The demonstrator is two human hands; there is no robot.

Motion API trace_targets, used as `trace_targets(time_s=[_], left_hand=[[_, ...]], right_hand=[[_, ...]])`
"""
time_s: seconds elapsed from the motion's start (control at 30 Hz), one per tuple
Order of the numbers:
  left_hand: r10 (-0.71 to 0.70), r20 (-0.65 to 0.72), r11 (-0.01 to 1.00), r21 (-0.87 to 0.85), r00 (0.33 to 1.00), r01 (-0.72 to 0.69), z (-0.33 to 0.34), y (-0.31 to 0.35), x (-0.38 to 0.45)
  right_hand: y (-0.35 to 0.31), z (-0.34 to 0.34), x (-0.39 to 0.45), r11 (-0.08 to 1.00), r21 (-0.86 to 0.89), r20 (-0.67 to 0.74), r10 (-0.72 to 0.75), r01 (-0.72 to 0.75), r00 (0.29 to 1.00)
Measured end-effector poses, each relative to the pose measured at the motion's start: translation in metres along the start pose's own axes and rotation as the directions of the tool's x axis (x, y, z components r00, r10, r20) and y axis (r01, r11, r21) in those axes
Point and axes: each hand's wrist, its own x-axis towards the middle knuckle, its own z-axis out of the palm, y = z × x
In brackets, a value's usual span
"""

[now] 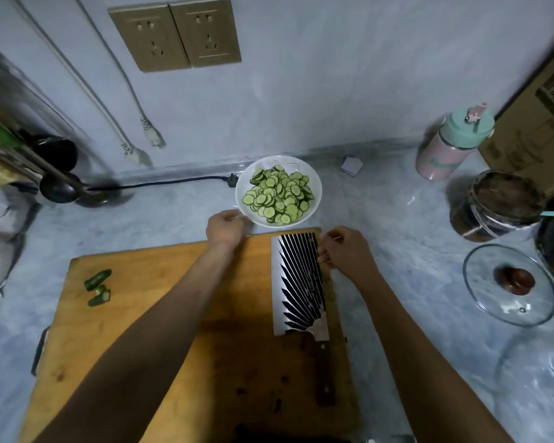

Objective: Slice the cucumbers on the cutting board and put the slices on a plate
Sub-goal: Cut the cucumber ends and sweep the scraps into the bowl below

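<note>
Pale green cucumber slices [277, 195] heaped in white round plate [314, 183] — rim gripped by left hand [224, 230], right hand [343, 251] loosely curled, empty — liable to spill if tipped.

Head camera looks steeply down (wide-angle, close) over the cutting board [147, 314] toward the wall.

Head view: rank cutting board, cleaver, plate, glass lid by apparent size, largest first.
1. cutting board
2. cleaver, counting handle
3. glass lid and plate: look about alike; the lid lies nearer the camera and wide-angle distortion stretches it, so not ranked.
</note>
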Motion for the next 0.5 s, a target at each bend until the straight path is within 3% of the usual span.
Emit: trace_targets(time_s=[0.2,0.37,0.5], left_hand=[[0.181,0.046,0.983,-0.027,0.982,-0.18,-0.09,-0.064,-0.066],[0.23,-0.003,0.94,0.258,0.973,-0.222,-0.188,-0.117,-0.083],[0.289,-0.139,0.908,0.352,0.947,-0.225,-0.241,-0.138,-0.081]], right_hand=[[-0.004,0.045,-0.049,0.99,0.054,0.077,-0.138,0.134,0.987],[-0.015,0.098,-0.093,0.987,0.027,0.2,-0.159,0.156,0.967],[-0.032,0.148,-0.119,0.973,-0.048,0.297,-0.203,0.227,0.933]])
